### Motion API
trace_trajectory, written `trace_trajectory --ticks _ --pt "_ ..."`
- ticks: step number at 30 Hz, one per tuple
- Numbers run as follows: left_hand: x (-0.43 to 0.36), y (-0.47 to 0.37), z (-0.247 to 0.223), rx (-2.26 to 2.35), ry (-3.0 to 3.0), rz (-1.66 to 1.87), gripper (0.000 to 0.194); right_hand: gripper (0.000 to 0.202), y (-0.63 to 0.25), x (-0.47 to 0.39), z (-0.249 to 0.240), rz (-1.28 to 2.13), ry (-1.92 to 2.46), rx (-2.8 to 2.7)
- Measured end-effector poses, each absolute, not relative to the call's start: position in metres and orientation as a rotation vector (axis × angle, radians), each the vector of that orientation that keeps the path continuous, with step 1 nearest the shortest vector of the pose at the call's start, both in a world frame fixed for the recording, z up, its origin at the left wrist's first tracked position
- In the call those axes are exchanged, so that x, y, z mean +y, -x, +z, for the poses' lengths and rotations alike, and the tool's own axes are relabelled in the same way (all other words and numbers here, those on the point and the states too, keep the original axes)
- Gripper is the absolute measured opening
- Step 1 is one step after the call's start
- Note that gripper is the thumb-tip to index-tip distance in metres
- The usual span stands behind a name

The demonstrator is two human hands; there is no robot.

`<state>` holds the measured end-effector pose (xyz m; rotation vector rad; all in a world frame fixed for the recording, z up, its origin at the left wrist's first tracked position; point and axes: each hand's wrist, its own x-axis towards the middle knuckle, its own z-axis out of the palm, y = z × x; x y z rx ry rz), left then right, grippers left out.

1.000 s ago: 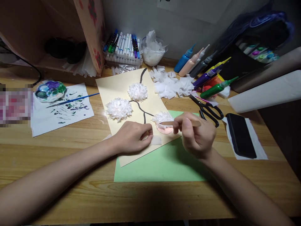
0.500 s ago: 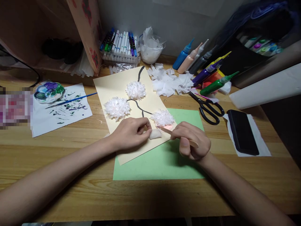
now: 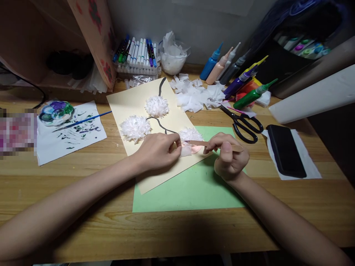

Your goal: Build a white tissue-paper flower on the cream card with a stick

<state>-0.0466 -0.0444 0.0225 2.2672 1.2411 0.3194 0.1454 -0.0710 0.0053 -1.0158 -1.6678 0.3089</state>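
My left hand (image 3: 162,149) rests on a cream sheet of paper (image 3: 155,181), its thumb and finger pinching a small white tissue piece (image 3: 186,150). My right hand (image 3: 230,155) grips a flat wooden stick (image 3: 202,143), whose tip reaches the tissue piece near my left fingertips. Behind the tip sits a fluffy white tissue flower (image 3: 190,135), with a pinkish patch (image 3: 196,149) showing at its lower edge. Two more tissue flowers, one at the left (image 3: 135,128) and one higher up (image 3: 156,106), lie along a black painted branch (image 3: 162,87).
A green sheet (image 3: 188,192) lies under the cream one. Cut tissue pieces (image 3: 194,94), scissors (image 3: 241,122), paint bottles (image 3: 212,62) and a phone (image 3: 286,151) surround it. Markers (image 3: 138,51) and a tissue-filled cup (image 3: 174,59) stand behind. A palette (image 3: 56,112) and paintbrush (image 3: 83,121) are left.
The stick has swung to lie more level, its tip now at the tissue piece by my left fingers. My right hand has turned and risen slightly. The view has shifted a little.
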Motion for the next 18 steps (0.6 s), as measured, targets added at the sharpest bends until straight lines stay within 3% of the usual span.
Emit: trace_trajectory --ticks 6,11,18 --pt "-0.04 0.044 0.021 1.327 -2.28 0.397 0.017 0.032 -0.151 -0.074 0.003 0.223 0.902 -1.726" --pt "-0.039 0.044 0.018 1.337 -2.282 0.427 0.016 0.029 -0.153 -0.084 0.013 -0.05 0.559 -2.238" --pt "-0.038 0.043 0.014 1.347 -2.249 0.441 0.016 0.017 -0.147 -0.08 0.013 -0.248 0.577 -2.433"
